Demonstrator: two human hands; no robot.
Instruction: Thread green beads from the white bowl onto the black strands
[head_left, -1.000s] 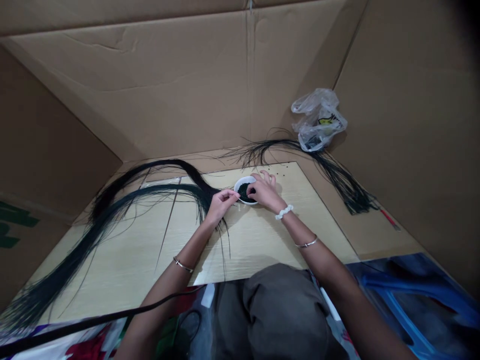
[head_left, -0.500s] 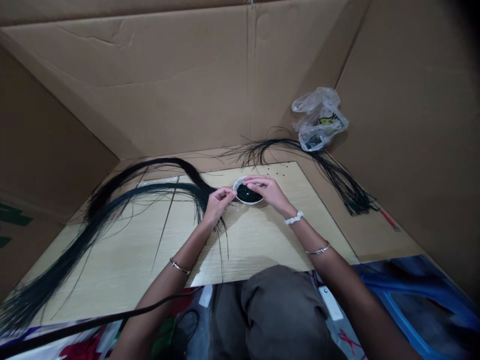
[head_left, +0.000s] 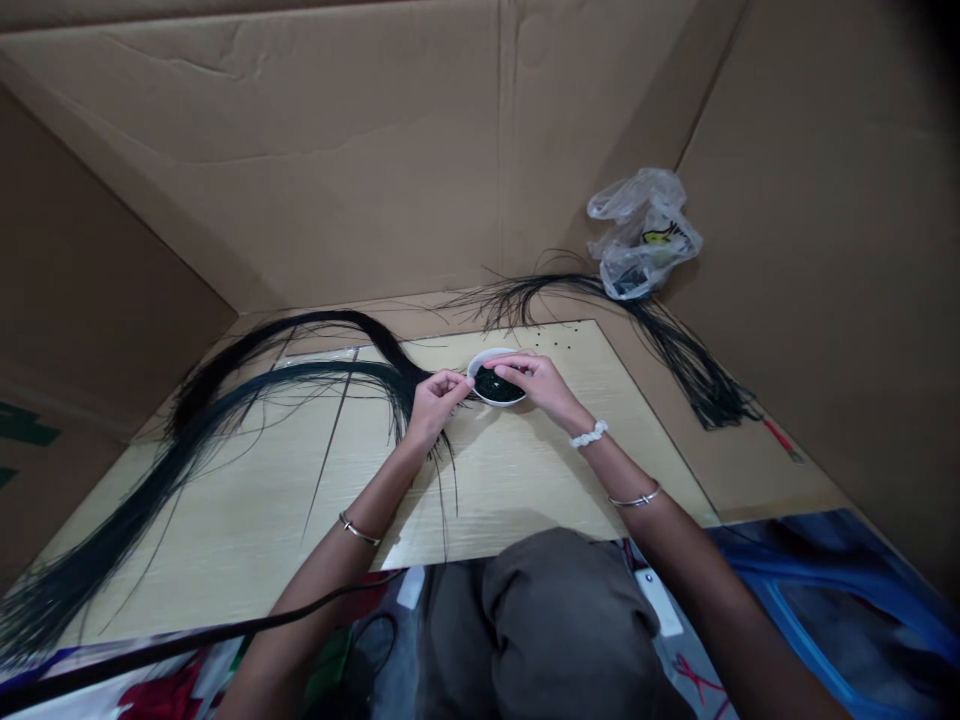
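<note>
Cardboard walls [head_left: 375, 170] around a pale board [head_left: 525, 490], my left hand [head_left: 436, 405] pinched, whether on anything I cannot tell, white bowl [head_left: 486, 355] of dark bits [head_left: 499, 388] just right of that pinch, my right hand [head_left: 546, 388] over it, grip unclear from here, long dark strands [head_left: 169, 460] leftward of both grips.

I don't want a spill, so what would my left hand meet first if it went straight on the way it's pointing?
Most likely the white bowl: your left hand points straight at it and may already be touching; depth is unclear.
</note>
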